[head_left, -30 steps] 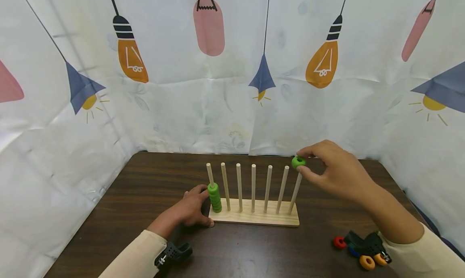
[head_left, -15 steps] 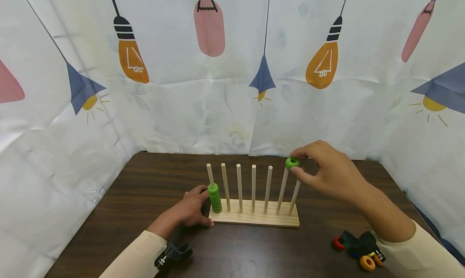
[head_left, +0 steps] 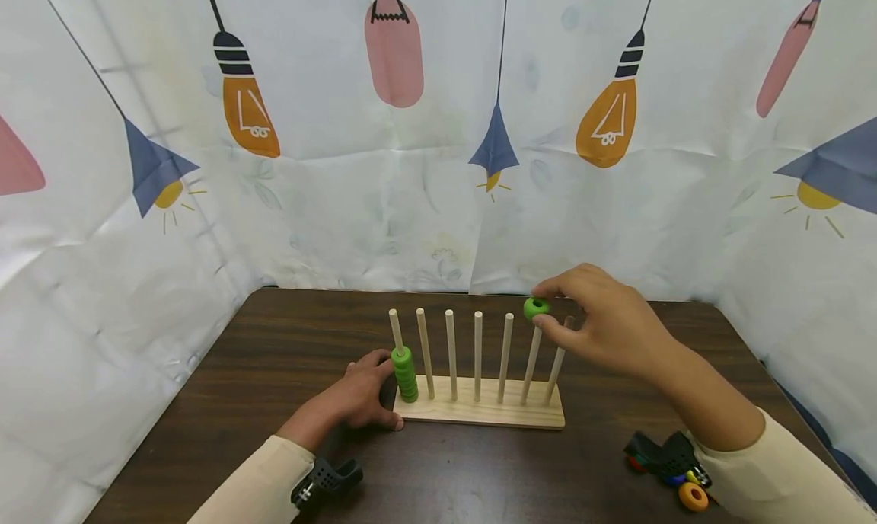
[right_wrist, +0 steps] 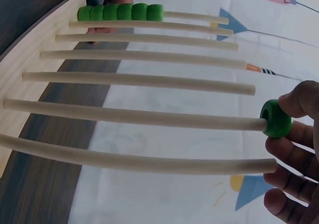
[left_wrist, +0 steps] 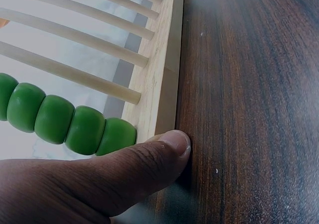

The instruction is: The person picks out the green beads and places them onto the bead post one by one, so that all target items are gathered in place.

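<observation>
A wooden peg stand (head_left: 479,413) with several upright pegs rests on the table. At its left end my left hand (head_left: 365,393) holds the base, thumb at the front corner and fingers behind. A stack of green beads (head_left: 405,375) fills the lower part of the leftmost peg. Between thumb and fingers, my right hand (head_left: 610,322) pinches one green bead (head_left: 537,308) at the top of the second peg from the right. In the right wrist view, that bead's hole (right_wrist: 266,119) meets the peg's tip; whether the tip has entered is hard to tell.
Loose beads, among them an orange bead (head_left: 693,496), lie on the dark wooden table (head_left: 452,478) at front right, partly hidden by the black right wrist mount (head_left: 663,457). A white printed curtain (head_left: 384,212) stands behind the table.
My right hand has moved left with the green bead, from the rightmost peg's top to the top of the second peg from the right. The left hand and stand stay put.
</observation>
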A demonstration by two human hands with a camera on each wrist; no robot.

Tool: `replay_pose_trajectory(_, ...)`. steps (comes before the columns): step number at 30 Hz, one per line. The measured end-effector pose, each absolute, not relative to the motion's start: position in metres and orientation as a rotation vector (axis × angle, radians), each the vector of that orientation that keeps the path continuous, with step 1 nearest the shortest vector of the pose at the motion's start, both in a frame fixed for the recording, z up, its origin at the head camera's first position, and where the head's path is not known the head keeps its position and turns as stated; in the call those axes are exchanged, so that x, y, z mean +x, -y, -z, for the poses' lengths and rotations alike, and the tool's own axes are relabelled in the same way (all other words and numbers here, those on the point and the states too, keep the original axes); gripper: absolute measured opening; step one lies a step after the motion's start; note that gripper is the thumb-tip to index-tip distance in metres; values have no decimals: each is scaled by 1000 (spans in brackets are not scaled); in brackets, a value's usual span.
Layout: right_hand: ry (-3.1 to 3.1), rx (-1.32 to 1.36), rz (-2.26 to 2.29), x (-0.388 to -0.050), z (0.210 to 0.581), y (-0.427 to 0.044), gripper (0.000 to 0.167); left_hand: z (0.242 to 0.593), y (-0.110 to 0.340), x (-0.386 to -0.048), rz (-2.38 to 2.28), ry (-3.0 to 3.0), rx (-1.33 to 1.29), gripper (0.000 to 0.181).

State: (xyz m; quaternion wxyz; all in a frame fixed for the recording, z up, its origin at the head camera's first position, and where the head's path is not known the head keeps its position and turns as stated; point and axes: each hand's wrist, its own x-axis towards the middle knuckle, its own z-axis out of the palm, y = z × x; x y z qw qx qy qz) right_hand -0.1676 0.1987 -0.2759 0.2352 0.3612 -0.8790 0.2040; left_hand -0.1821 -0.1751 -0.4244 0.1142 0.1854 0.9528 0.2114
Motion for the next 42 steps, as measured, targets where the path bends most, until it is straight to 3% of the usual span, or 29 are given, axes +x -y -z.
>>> replay_pose_trajectory(42, 2390, 1079, -652, -174, 275, -156, 24, 429, 176, -184, -622, -2794, 539, 88)
